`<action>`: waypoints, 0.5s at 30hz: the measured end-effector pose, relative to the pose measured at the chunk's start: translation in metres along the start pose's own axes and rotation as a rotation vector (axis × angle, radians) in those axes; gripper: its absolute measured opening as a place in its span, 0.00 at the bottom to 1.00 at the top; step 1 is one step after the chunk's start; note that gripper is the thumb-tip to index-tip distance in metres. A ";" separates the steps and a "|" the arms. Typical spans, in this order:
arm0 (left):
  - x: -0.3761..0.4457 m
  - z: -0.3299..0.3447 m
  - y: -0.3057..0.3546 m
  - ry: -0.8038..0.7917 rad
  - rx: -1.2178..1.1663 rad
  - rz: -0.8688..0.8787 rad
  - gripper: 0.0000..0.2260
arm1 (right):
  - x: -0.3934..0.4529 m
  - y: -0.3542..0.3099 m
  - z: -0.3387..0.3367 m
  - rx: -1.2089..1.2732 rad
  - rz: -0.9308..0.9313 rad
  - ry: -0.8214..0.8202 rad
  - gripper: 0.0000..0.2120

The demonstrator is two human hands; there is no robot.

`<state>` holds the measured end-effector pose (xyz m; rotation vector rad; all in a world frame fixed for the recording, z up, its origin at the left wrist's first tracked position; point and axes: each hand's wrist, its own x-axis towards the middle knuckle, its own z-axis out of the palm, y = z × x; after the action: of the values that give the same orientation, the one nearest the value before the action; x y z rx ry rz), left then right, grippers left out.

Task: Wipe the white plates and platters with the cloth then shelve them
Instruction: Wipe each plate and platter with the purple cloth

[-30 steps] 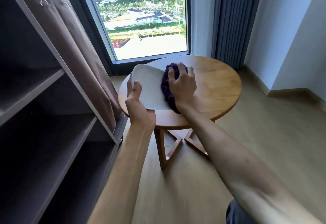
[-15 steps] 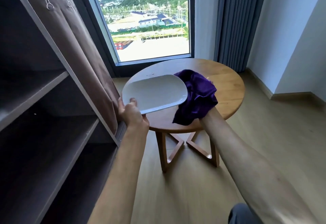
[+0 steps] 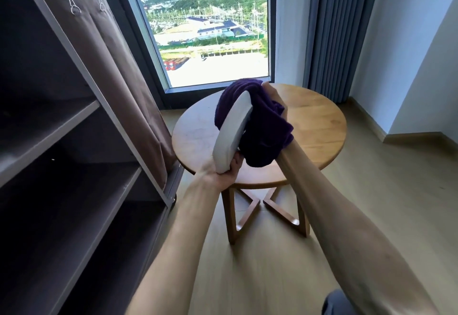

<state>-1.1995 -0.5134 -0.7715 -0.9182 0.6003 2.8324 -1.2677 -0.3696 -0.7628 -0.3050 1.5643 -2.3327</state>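
One white oblong ceramic platter [image 3: 233, 131] stands tilted on edge above the one round wooden table [image 3: 319, 126], its lower end gripped by the left hand [image 3: 224, 171]. One purple terry cloth [image 3: 262, 126] drapes over its far side, clutched by the right hand [image 3: 272, 95]. Three dark shelves of the brown fabric-covered rack [image 3: 74, 141] show at left.

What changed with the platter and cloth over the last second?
The left hand tipped the white platter from nearly flat up onto its edge, keeping its grip on the near end. The right hand brought the purple cloth round its far side. Table and shelf unit unchanged.
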 end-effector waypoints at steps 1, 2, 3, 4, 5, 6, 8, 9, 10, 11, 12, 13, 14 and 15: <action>-0.001 0.000 -0.003 -0.013 0.012 0.011 0.13 | -0.006 0.002 -0.001 0.039 0.052 -0.056 0.22; -0.002 -0.001 -0.004 -0.004 0.042 0.051 0.13 | -0.008 -0.004 0.005 0.029 0.049 -0.075 0.23; 0.000 -0.002 -0.006 0.023 0.057 0.141 0.13 | -0.006 -0.012 0.012 0.016 0.019 -0.081 0.22; 0.000 0.000 -0.008 0.107 0.094 0.290 0.12 | -0.002 -0.021 0.018 0.014 -0.017 -0.119 0.22; -0.004 0.002 -0.008 0.156 0.134 0.437 0.12 | 0.004 -0.033 0.028 0.039 -0.051 -0.136 0.23; -0.008 0.004 -0.008 0.203 0.219 0.580 0.13 | 0.012 -0.043 0.036 0.083 -0.080 -0.150 0.20; -0.025 0.004 -0.004 0.210 0.473 0.861 0.20 | 0.031 -0.051 0.038 0.017 -0.181 -0.129 0.13; -0.034 0.003 0.000 0.195 0.587 0.993 0.27 | 0.037 -0.052 0.035 -0.048 -0.218 -0.129 0.11; -0.041 0.004 0.003 0.149 0.701 1.105 0.31 | 0.041 -0.052 0.034 -0.098 -0.237 -0.150 0.09; -0.048 0.006 0.007 0.080 0.837 1.200 0.31 | 0.040 -0.052 0.036 -0.170 -0.289 -0.169 0.06; -0.053 0.011 0.009 0.040 0.999 1.275 0.27 | 0.041 -0.052 0.040 -0.202 -0.321 -0.209 0.04; -0.055 0.015 0.011 0.058 1.146 1.328 0.21 | 0.037 -0.053 0.044 -0.220 -0.323 -0.249 0.03; -0.056 0.019 0.014 0.104 1.224 1.360 0.18 | 0.036 -0.056 0.048 -0.212 -0.303 -0.271 0.05; -0.056 0.020 0.018 0.133 1.224 1.375 0.17 | 0.038 -0.058 0.047 -0.230 -0.283 -0.286 0.10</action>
<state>-1.1691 -0.5207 -0.7176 -0.3826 3.3437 1.9843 -1.2943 -0.4038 -0.6910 -0.9262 1.7334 -2.1766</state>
